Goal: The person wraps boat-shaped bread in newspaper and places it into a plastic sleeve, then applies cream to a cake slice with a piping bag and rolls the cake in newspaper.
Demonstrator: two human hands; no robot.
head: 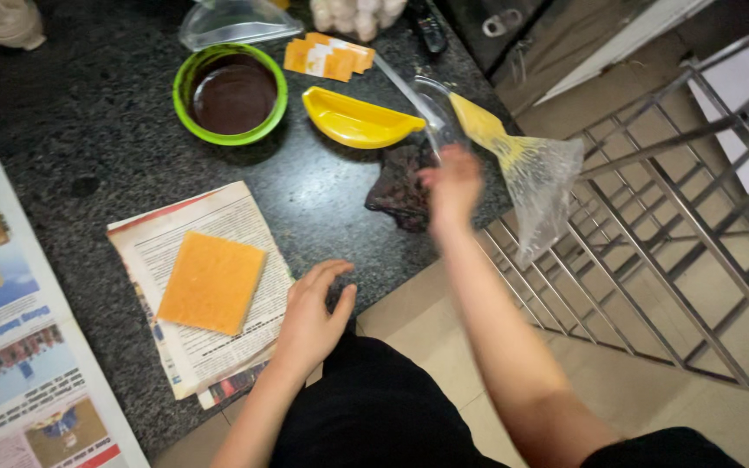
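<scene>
A dark speckled stone counter fills the upper and left parts of the frame, seen from above, with a metal railing and pale floor to the right. At the lower left lies a spread of colourful newspaper, and beside it, toward the centre, a smaller stack of printed sheets with a flat orange square sheet lying on top. In the upper middle stands a green bowl filled with something dark brown and glossy, and just right of it a yellow crescent-shaped mould. Small orange and yellow cards lie above the mould. The person's left hand rests at the counter's near edge, fingers loosely spread, touching the right edge of the printed sheets. The right hand, blurred with motion, is raised at centre right above a dark crumpled cloth; it seems to pinch the neck of a clear plastic piping bag with yellow filling, though the blur makes the grip uncertain. The bag hangs past the counter's edge, over the railing. The step in hand looks like readying the bag; the next move probably calls for bringing its tip over the mould and keeping it steady.
</scene>
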